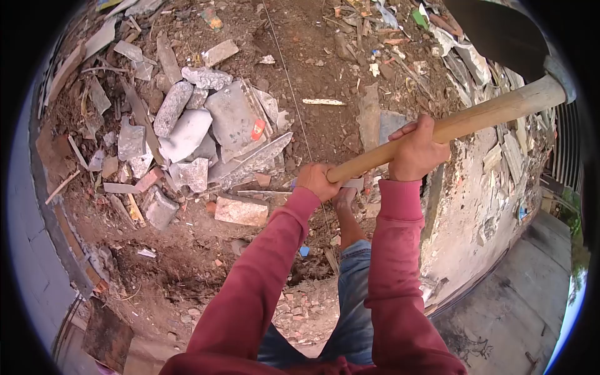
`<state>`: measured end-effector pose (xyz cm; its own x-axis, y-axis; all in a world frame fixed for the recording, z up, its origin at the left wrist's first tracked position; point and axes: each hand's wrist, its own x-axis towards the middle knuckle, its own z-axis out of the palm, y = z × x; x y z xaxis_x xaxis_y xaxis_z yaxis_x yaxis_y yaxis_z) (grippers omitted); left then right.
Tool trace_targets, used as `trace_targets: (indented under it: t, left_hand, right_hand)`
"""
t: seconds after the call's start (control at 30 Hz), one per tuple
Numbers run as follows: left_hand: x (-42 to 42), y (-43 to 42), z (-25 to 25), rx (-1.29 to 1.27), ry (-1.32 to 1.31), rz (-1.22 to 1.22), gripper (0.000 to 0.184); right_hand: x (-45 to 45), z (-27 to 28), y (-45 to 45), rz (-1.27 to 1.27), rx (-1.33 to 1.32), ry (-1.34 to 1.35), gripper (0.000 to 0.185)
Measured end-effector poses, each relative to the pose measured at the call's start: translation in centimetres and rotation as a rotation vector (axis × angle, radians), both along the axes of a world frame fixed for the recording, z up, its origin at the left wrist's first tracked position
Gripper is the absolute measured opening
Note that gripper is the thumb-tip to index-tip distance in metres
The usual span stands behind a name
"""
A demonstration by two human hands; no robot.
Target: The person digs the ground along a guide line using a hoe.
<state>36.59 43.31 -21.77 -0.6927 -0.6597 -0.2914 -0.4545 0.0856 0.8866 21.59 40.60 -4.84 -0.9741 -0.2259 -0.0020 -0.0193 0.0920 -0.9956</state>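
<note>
Hoe (pixel 494 115), one, is held up slantwise across the front of the body, its wooden handle rising to the right and its broad dark blade (pixel 500 34) at the upper right, near the camera. Two hands have hold of it: the left hand (pixel 317 182) is closed around the handle's lower end, and the right hand (pixel 420 150) is wrapped around it farther up, well apart from the left. Two red sleeves (pixel 250 284) reach up to the wrists, and one foot (pixel 344 198) shows just beyond the handle's end.

To the left lies one heap of broken slabs (pixel 234 119), too jumbled to count fully; one red scrap (pixel 258 129) rests on its largest flat piece. Nearer the body lie one pale brick (pixel 241 211) and one blue scrap (pixel 304 250).

One thin string (pixel 290 87) crosses the soil (pixel 319 137), which gives a strip of open room between the heap and the right-hand concrete wall (pixel 478 206). A grey wall (pixel 31 212) edges the far left.
</note>
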Motion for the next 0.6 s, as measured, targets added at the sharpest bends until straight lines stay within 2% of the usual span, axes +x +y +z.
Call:
trace_targets:
  t: [0.03,0.1,0.13,0.17,0.2,0.27,0.3,0.37,0.47,0.53,0.6]
  left_hand:
    - [-0.3,-0.7,-0.9,0.010,-0.002,-0.004,0.044]
    - [1.1,-1.8,-3.0,0.115,-0.127,-0.039,0.042]
    - [4.3,-0.5,-6.6,0.174,-0.322,-0.051,0.044]
    - [8.5,2.6,-10.0,0.238,-0.523,-0.043,0.045]
    - [11.1,5.8,-10.2,0.203,-0.602,0.024,0.047]
    - [13.9,3.8,-9.2,0.106,-0.686,0.064,0.050]
    - [12.3,4.9,-7.1,0.161,-0.676,0.099,0.050]
    - [13.4,5.6,-3.1,0.162,-0.704,0.048,0.050]
    - [8.2,5.6,-0.1,0.051,-0.390,0.131,0.040]
    - [3.7,4.7,1.4,-0.026,-0.196,0.132,0.037]
    - [-1.0,1.3,1.3,-0.076,-0.035,0.101,0.037]
  right_hand:
    - [-0.3,-0.5,0.2,0.018,-0.013,0.098,0.019]
    - [0.6,-6.4,0.2,0.027,-0.044,0.044,0.019]
    - [2.4,-11.7,0.3,-0.034,-0.016,-0.117,0.018]
    - [4.0,-19.1,1.2,-0.027,0.145,-0.267,0.021]
    - [5.7,-26.9,2.5,0.061,0.352,-0.469,0.022]
    - [6.9,-25.6,3.0,0.063,0.336,-0.524,0.021]
    - [5.2,-23.6,3.5,0.097,0.375,-0.500,0.021]
    - [5.9,-18.9,2.1,-0.015,0.201,-0.602,0.018]
    - [3.5,-9.1,2.1,0.031,0.073,-0.389,0.016]
    - [1.8,-1.5,1.4,0.037,0.029,-0.146,0.015]
    - [-0.7,0.9,1.1,0.151,-0.070,0.097,0.018]
